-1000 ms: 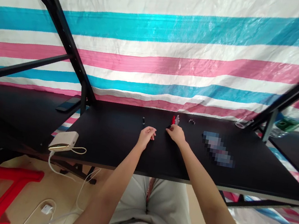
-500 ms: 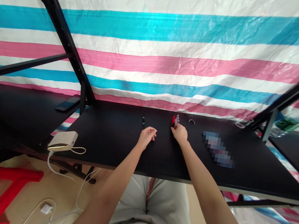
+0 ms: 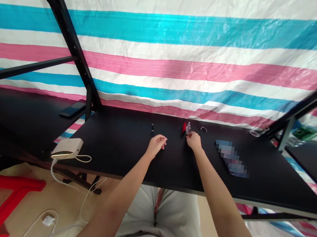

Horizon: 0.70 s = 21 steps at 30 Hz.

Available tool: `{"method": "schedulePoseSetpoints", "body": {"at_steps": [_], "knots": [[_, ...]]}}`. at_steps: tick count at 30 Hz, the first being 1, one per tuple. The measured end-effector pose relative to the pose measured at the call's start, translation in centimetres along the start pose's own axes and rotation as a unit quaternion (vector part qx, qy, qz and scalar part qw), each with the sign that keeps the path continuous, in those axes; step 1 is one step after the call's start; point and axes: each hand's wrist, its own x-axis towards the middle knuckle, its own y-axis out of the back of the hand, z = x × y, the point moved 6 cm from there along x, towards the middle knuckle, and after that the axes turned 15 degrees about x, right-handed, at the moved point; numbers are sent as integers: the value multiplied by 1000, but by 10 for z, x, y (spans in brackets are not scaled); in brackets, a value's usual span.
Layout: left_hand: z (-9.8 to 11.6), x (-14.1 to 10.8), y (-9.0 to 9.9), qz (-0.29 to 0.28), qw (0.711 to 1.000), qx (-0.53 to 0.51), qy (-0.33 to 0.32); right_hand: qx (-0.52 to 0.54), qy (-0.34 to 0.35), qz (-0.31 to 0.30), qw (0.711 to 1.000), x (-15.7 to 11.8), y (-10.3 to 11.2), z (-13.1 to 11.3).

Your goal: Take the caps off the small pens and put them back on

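Head view. Right hand [image 3: 194,140] rested on the black table [image 3: 116,148] with its grip curled and narrow, fingertips [image 3: 188,136] at the near edge of a small cluster of pens [image 3: 186,128]. Contact with the cluster was likely, but whether any piece was pinched could not be told at this size. The cluster, red and clear in colour, lay just beyond the fingertips, toward the striped tarpaulin [image 3: 169,55].

Left hand [image 3: 156,144] lay on the table just to the left of the right hand, fingers loosely curled; the grip was narrow, and a small reddish bit showed at the fingertips, too small to identify.

A small dark piece [image 3: 152,127] lay beyond the left hand, apart from it. A pair of small dark parts [image 3: 203,129] lay beyond and slightly right of the right hand. A blurred flat object [image 3: 231,158] lay well to the right of the right hand. A white power bank [image 3: 67,148] with a cable sat at the near left table corner, well apart from both hands.
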Motion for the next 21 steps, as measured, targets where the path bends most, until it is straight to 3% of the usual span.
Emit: {"method": "schedulePoseSetpoints", "body": {"at_steps": [11, 13, 18, 21], "knots": [[-1, 0, 2, 20, 1000, -21, -1, 47, -27, 30, 998, -3, 8, -4], [-3, 1, 8, 60, 997, -37, 4, 42, -32, 28, 998, -3, 8, -3], [-16, 0, 36, 241, 964, -112, 22, 11, -29, 12, 999, -3, 7, -5], [-24, 3, 43, 277, 946, -159, 46, -12, -38, 3, 999, -5, 8, -5]]}}
